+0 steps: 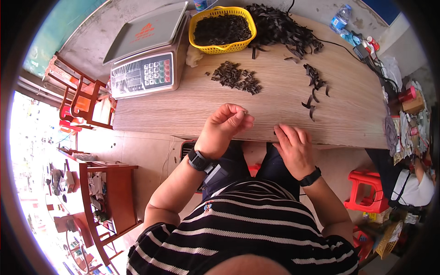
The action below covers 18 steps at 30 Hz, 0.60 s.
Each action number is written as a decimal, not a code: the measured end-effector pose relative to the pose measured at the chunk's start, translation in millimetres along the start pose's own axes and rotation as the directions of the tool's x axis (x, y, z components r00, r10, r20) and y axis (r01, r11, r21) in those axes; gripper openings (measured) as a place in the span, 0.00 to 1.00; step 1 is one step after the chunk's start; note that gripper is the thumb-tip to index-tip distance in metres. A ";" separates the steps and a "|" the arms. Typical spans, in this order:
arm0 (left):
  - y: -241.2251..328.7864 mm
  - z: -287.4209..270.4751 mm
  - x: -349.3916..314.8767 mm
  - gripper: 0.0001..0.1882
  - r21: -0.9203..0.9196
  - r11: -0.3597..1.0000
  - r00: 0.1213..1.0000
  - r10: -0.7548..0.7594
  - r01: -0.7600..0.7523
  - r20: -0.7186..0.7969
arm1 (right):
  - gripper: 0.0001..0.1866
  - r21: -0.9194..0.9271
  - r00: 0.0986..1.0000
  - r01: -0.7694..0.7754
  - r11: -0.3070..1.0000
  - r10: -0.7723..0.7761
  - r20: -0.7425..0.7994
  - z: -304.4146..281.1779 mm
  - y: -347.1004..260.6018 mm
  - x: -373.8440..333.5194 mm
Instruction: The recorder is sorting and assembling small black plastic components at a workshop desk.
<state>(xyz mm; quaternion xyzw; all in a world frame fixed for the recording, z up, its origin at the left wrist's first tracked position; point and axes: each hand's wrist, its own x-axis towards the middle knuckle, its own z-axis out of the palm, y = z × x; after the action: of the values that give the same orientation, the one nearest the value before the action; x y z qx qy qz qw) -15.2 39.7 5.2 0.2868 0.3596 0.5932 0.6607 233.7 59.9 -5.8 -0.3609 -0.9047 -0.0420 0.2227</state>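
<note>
My left hand (229,123) is raised over the table's front edge, thumb and forefinger pinched together. A tiny bit shows at its fingertips, too small to make out. Lower and to the right, my right hand (295,149) is at the table edge with its fingers bent close together. A small dark speck shows by its fingertips; what it is I cannot tell. Beyond my hands lies a loose pile of short black pieces (236,78). Right of it, a few curved black strips (312,87) trail toward the table's front.
A grey weighing scale (142,75) stands at the left. Next to it, a yellow basket (197,45) holds black pieces, beside a heap of black strips (284,30). A bottle (340,19) and a cable (339,46) are at the back right. A red stool (366,191) stands right of me.
</note>
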 end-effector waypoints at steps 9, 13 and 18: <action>-1.4 4.8 8.3 0.07 -0.137 0.990 0.998 -0.036 0.044 0.058 | 0.14 0.150 0.979 0.134 0.980 -0.108 -0.171 9.9 22.5 -13.6; -7.3 13.3 8.0 0.07 -0.019 0.998 0.996 0.068 -0.067 0.058 | 0.09 0.397 0.973 -0.053 0.916 0.138 -0.187 -10.0 6.0 13.2; -10.7 8.0 8.4 0.08 0.195 0.960 0.978 0.187 -0.202 0.091 | 0.03 0.729 0.929 -0.206 0.652 0.365 -0.065 -27.0 -2.9 52.3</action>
<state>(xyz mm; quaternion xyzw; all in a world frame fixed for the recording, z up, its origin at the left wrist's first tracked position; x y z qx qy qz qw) -2.2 47.0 0.0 0.4078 0.3644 0.6048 0.5789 208.3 84.5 41.4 -0.3786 -0.7532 0.3090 0.4403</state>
